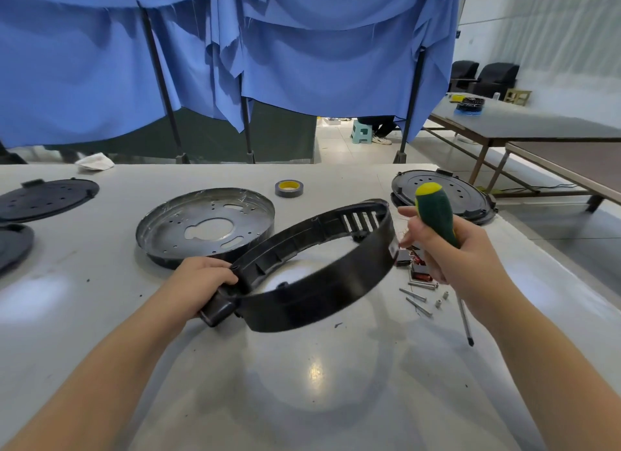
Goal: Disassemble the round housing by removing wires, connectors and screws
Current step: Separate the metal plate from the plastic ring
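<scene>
- The left hand [205, 276] has its fingers curled round the boxy end of the black plastic ring [322, 266], which is the round housing's side wall, and holds it tilted up off the table.
- The right hand [450, 249] grips a screwdriver [437, 215] with a fat green handle and a yellow top. Its thin metal shaft points down at the table.
- The ring is smooth and shiny outside, with little ribs inside and a row of slots at the far end.
- The table [302, 383] is pale grey and glossy.
- Just right of the ring lie long silver screws [418, 294] and small parts with red wire [420, 272].
- Behind the ring sits a round metal pan [205, 225], dull grey, with many holes.
- Farther back is a roll of tape [289, 188], grey with a yellow middle.
- Flat black round lids lie on the right [470, 198] and the left [47, 198].
- Blue cloth [302, 64] hangs in folds behind the table.
</scene>
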The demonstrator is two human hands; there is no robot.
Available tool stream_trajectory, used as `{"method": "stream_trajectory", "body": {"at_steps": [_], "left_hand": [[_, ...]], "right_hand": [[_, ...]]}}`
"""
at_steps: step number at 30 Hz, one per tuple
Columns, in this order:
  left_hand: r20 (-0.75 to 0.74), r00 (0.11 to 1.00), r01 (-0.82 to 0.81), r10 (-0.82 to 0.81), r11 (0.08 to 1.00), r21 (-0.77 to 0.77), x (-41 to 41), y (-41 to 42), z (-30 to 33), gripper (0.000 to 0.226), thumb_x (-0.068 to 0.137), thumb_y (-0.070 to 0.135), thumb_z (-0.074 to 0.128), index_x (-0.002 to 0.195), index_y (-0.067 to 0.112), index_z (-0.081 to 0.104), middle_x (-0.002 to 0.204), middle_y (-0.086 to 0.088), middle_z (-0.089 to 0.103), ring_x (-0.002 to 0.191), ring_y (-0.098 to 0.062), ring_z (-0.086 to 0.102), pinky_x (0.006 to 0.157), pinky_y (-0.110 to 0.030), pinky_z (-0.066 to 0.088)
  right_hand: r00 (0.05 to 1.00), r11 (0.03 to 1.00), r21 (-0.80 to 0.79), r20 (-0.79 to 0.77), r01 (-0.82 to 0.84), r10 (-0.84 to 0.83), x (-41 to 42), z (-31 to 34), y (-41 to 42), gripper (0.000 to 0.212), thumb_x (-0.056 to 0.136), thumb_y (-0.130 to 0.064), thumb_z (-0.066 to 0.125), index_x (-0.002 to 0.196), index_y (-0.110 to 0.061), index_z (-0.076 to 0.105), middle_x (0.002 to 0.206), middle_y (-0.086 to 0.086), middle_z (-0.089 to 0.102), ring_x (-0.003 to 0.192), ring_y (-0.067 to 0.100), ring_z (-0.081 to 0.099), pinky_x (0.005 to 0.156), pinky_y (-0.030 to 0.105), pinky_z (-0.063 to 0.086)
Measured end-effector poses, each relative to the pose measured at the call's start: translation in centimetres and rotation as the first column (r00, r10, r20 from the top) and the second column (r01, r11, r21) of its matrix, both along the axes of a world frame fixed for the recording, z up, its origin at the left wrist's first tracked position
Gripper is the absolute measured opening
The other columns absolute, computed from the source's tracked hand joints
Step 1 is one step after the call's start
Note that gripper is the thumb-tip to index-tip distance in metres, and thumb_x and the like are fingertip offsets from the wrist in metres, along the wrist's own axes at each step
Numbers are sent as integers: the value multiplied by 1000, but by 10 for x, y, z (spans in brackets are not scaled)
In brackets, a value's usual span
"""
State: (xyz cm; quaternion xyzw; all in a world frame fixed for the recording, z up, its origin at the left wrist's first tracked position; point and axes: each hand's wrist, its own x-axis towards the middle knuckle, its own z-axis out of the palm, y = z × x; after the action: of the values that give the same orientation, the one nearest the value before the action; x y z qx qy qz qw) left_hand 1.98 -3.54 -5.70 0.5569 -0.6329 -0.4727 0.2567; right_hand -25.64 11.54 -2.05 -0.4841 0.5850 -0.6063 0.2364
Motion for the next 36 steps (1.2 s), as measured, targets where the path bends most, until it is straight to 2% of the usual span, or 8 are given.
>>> {"method": "stream_trajectory", "body": {"at_steps": [5, 8, 11, 16, 22, 26, 31, 36], "left_hand": [[-206, 978, 69, -30, 981, 181, -4, 9, 5, 43, 85, -6, 45, 45, 7, 50, 41, -4, 35, 27, -11, 27, 32, -13, 25], [-341, 940, 100, 9, 948, 302, -8, 13, 5, 44, 92, -3, 36, 50, 10, 39, 42, -4, 30, 28, -9, 23, 33, -11, 22], [-469, 882, 181, 34, 897, 404, -13, 19, 0, 49, 95, 5, 33, 48, 10, 45, 44, -5, 33, 30, -10, 27, 36, -10, 27], [-589, 791, 268, 166, 772, 576, -17, 23, -3, 23, 84, 17, 46, 65, 6, 50, 43, -4, 39, 27, -8, 35, 30, -13, 32], [-665, 721, 423, 194, 637, 644, -13, 15, -7, 6, 78, 12, 42, 72, 11, 40, 44, -2, 36, 28, -8, 35, 29, -15, 30], [-696, 696, 414, 174, 695, 587, -12, 15, -6, 27, 56, 4, 70, 70, 6, 47, 43, -4, 38, 28, -9, 36, 28, -17, 32], [-636, 750, 250, 181, 813, 526, -14, 17, -4, 8, 74, 11, 45, 69, 6, 44, 40, -3, 38, 27, -8, 33, 31, -12, 28], [-427, 899, -20, 98, 983, 184, -22, 16, 1, 37, 85, -6, 43, 51, 7, 51, 39, -4, 38, 28, -12, 33, 35, -12, 28]], "right_hand": [[998, 998, 40, 47, -43, 41, 5, 2, 3, 26, 75, -46, 63, 96, -33, 71, 67, -4, 64, 42, 2, 40, 42, 16, 36], [998, 996, 70, 28, -57, 55, 9, 1, 0, 14, 86, -32, 63, 97, -27, 71, 68, -1, 63, 43, 6, 38, 46, 22, 35], [997, 992, 104, 37, -75, 72, 14, 0, -1, 11, 86, -27, 65, 93, -31, 72, 70, -2, 66, 45, 11, 37, 51, 30, 36], [992, 982, 141, 23, -127, 125, 23, -4, -4, 14, 78, -31, 73, 91, -36, 73, 89, 4, 73, 43, 8, 36, 42, 18, 34], [984, 975, 179, -92, -132, 150, 26, -13, -9, 12, 82, -33, 71, 85, -21, 73, 76, 22, 61, 45, 8, 37, 43, 16, 31], [986, 963, 226, -43, -147, 161, 22, -11, -7, 24, 81, -38, 70, 84, -15, 68, 57, -1, 56, 44, 10, 39, 41, 18, 32], [961, 930, 243, 63, -277, 270, 17, -3, -1, 30, 81, -32, 72, 87, -5, 62, 50, -2, 38, 40, 11, 30, 39, 16, 28], [959, 933, 221, 51, -284, 280, 17, 7, 5, 39, 71, -40, 73, 80, -5, 59, 52, 4, 31, 43, 13, 25, 42, 22, 22]]}}
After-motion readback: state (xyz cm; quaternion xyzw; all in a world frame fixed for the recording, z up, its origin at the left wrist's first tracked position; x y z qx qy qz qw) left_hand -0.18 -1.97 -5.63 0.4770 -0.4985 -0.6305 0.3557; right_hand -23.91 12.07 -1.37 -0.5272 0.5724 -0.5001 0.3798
